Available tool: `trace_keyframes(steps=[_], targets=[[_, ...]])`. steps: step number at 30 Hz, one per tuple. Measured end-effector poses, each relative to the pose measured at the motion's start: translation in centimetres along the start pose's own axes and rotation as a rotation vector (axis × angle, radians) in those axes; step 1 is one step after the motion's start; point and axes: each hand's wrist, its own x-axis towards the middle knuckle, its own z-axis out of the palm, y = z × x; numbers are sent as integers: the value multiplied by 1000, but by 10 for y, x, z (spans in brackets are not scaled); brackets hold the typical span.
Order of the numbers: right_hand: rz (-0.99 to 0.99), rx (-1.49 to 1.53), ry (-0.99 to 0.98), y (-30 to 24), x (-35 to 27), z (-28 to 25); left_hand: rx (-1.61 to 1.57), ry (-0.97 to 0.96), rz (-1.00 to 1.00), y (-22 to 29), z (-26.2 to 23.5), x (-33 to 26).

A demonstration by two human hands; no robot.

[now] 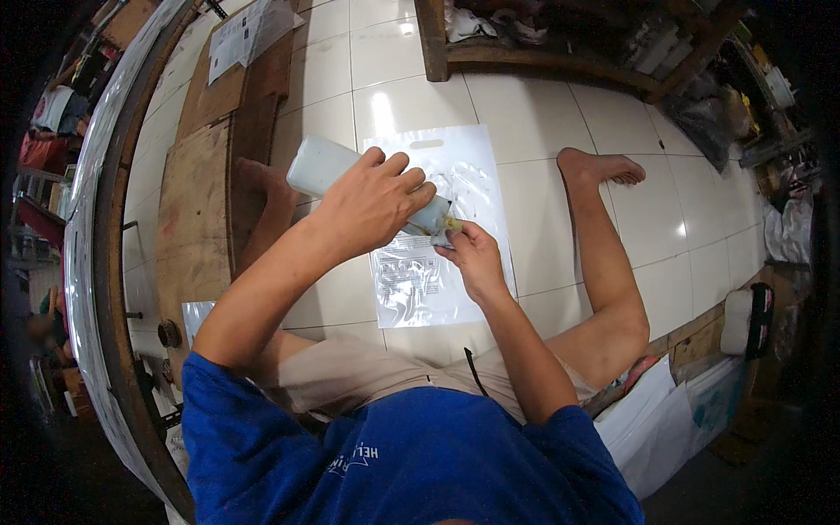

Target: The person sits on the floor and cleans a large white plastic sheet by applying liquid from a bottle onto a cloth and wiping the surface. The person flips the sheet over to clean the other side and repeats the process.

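Note:
My left hand (372,201) is wrapped over a pale translucent plastic bottle (317,164), which is tilted with its neck end down to the right. At that end the fingers of my right hand (479,262) pinch a small greyish cloth (443,237), close against the yellowish mouth of the bottle. Below both hands a white plastic bag (407,306) with a cut-out handle lies flat on the floor. Its surface is glossy, with printing and some dark marks, and the bottle and my hands hide part of it.
White tiles (534,114) cover the floor between my bent legs. On the left stands a low wooden bench (194,197), with a plastic-covered sheet (241,39) on its far end. A wooden rack (551,68) stands at the far side. White sheets (652,420) lie near my right knee.

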Motion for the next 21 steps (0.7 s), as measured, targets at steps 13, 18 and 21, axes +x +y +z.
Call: trace_keyframes(steps=[13,18,21], targets=[[81,196,-41,5,1,3,144,-55,127,6,-21,21],[101,190,-9,2,1,5,194,-49,154,9,-22,29],[110,205,-3,0,1,5,198,-44,168,9,-23,30]])
